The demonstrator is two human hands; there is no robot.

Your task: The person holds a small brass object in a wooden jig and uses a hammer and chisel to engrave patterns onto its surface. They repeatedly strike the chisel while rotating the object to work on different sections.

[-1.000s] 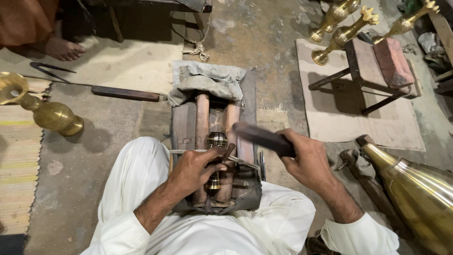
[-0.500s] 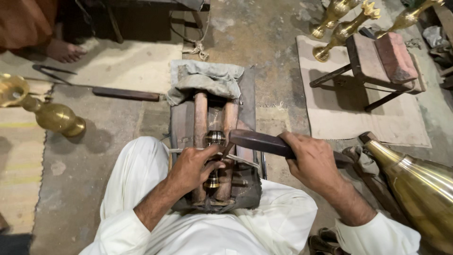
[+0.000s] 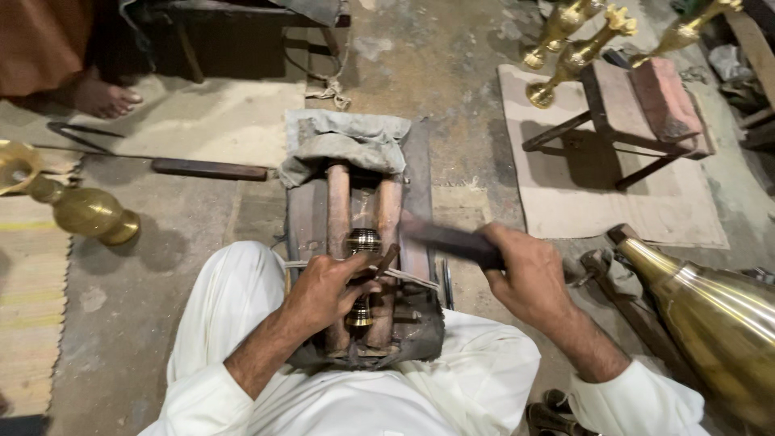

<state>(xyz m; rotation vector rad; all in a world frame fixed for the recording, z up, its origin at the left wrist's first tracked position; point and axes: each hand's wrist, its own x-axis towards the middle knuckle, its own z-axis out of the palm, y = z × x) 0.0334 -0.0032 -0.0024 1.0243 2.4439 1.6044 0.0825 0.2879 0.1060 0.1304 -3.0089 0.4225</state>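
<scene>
left hand (image 3: 327, 287) pinches small punch (image 3: 386, 260) on brass piece (image 3: 362, 242), at 12 o'clock between the knees | right hand (image 3: 529, 270) wraps dark mallet (image 3: 448, 239), at 3 | tip: keep punch steady, hit square

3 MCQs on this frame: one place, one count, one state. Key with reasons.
1. Where is the grey cloth?
A. on the far end of the wooden block
B. on the stool
C. over the right wrist

2. How many wooden rails run along the block?
A. one
B. two
C. four

3. How does the right hand stand?
A. open, flat on the floor
B. closed around a dark bar
C. resting on the knee

1 A: it lies bunched at the block's far end.
2 B: two rails side by side.
3 B: fingers wrap the bar.
</scene>
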